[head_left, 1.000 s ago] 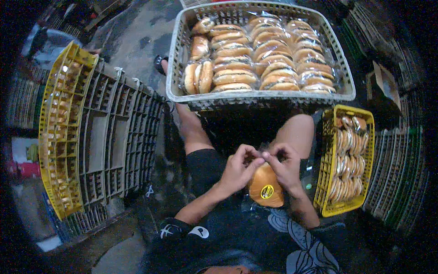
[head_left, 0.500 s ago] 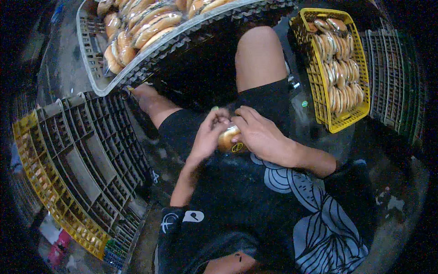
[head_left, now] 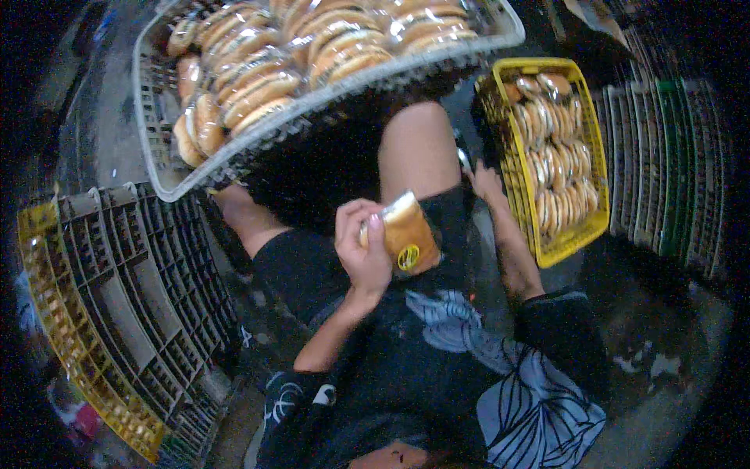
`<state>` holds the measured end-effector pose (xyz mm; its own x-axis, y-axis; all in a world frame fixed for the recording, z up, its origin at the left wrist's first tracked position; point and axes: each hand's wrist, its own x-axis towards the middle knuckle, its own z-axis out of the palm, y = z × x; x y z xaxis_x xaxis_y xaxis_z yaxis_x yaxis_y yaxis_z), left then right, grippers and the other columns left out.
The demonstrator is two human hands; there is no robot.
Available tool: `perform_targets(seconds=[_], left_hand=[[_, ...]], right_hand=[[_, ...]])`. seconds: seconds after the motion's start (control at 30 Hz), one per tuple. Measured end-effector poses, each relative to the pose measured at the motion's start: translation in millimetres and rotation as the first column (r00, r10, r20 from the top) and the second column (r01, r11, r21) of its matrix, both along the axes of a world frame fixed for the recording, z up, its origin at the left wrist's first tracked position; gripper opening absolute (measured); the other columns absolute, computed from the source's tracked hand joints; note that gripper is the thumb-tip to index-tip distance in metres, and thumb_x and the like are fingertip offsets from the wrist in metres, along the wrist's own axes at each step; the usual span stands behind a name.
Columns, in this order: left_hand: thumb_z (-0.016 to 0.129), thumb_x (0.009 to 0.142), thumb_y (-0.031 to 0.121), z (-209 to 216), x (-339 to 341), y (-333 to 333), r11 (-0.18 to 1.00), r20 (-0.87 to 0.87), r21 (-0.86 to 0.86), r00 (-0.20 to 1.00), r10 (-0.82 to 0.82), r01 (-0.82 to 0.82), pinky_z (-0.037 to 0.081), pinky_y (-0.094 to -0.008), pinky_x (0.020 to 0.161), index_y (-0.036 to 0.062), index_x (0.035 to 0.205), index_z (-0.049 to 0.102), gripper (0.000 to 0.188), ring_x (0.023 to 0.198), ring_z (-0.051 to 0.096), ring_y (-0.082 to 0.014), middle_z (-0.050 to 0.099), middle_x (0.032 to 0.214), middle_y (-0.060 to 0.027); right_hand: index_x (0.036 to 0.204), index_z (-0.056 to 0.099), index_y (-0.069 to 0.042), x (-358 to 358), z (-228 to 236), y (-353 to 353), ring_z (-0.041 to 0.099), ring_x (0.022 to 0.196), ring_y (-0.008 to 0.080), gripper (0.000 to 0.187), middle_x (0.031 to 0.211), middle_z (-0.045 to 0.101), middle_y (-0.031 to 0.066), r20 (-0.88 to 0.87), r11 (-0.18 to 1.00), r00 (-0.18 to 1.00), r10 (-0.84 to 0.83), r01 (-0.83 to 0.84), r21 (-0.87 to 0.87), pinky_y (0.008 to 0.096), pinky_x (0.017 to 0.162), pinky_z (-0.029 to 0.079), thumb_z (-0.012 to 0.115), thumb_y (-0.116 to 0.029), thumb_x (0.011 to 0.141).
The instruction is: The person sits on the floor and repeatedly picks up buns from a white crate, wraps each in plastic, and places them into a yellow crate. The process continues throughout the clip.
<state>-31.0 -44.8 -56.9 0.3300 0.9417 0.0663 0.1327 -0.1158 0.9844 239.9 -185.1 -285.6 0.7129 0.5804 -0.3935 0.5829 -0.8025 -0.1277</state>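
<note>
My left hand (head_left: pixel 364 246) is closed around a wrapped bread bun (head_left: pixel 412 232) above my lap, thumb pressed on its near face. The bun has a brown crust, a shiny clear wrapper at its top and a round yellow sticker (head_left: pixel 408 257) low on its side. My right hand (head_left: pixel 486 184) is stretched forward past my right knee, beside the left wall of the yellow crate (head_left: pixel 537 252). By its fingertips is a small shiny object (head_left: pixel 464 160), too blurred to name. Its fingers are too smeared to read.
A pale grey crate (head_left: pixel 166 184) full of wrapped buns (head_left: pixel 258 86) stands ahead of me. The yellow crate on my right holds rows of similar buns. Stacked crates (head_left: pixel 117 289) rise on my left, and more grey and green crates (head_left: pixel 656 164) stand at far right.
My right hand has let go of the bun and moved forward and right to beside the yellow crate. My left hand now holds the bun alone, tilted upright. The view has shifted.
</note>
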Motion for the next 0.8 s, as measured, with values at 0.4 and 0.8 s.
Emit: perform_targets(seconds=[0.4,0.8], left_hand=[[0.050,0.079,0.018,1,-16,27,0.977,-0.041,0.151,0.987,0.156,-0.148,0.042,-0.0314,0.070,-0.0025,0.076,0.058,0.022,0.078,0.051,-0.0231,0.051,0.083,-0.0135],[0.052,0.078,0.020,24,-5,47,0.712,0.032,0.698,0.988,-0.148,0.083,0.046,-0.0332,0.058,-0.0007,0.078,0.055,0.021,0.066,0.054,-0.0258,0.052,0.076,-0.0132]], right_hand=[[0.088,0.055,0.001,3,29,-59,0.058,0.081,0.0298,0.028,0.085,0.060,0.0179,-0.396,0.993,0.916,0.066,-0.022,0.115,0.0368,0.074,0.044,0.056,-0.026,0.078],[0.093,0.054,0.000,-95,295,163,0.054,0.083,0.0148,0.027,0.095,0.056,0.0100,-0.731,0.788,0.295,0.616,-0.232,0.570,0.0257,0.074,0.042,0.058,-0.020,0.074]])
